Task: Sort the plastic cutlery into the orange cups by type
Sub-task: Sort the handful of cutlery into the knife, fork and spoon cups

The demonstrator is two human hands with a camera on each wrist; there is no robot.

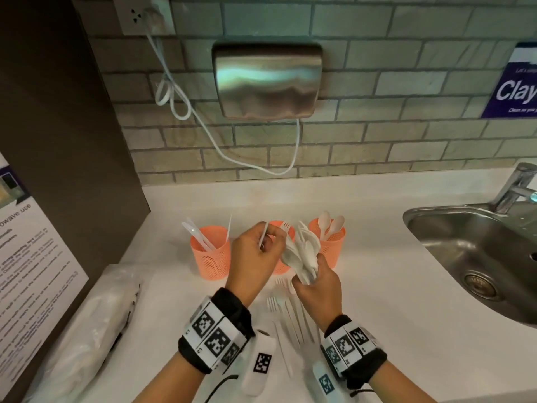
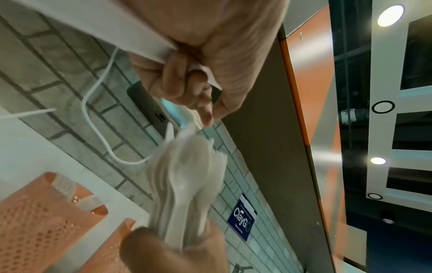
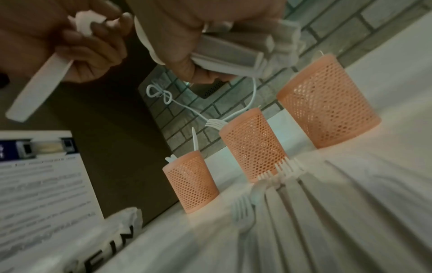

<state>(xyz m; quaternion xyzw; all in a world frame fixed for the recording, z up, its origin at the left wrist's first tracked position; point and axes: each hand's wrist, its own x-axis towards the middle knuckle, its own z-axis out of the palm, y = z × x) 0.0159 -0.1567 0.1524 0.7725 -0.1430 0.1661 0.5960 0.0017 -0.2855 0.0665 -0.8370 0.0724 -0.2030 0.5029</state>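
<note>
Three orange mesh cups stand in a row on the white counter (image 1: 377, 286). The left cup (image 1: 209, 253) holds knives, the right cup (image 1: 329, 242) holds spoons. The middle cup (image 1: 277, 228), half hidden behind my hands, shows a fork. My right hand (image 1: 315, 283) grips a bundle of white cutlery (image 1: 302, 251), mostly spoons, by the handles. My left hand (image 1: 260, 244) pinches one single white piece (image 1: 263, 234) pulled from it; its type is unclear. Loose forks and knives (image 1: 287, 318) lie in front of the cups. The right wrist view shows the cups (image 3: 252, 146) and forks (image 3: 243, 210).
A steel sink (image 1: 476, 251) with a tap (image 1: 514, 187) sits at the right. A clear plastic bag (image 1: 96, 330) lies at the left by a printed notice (image 1: 32, 274). A hand dryer (image 1: 267, 80) and its white cable (image 1: 203, 126) hang on the tiled wall.
</note>
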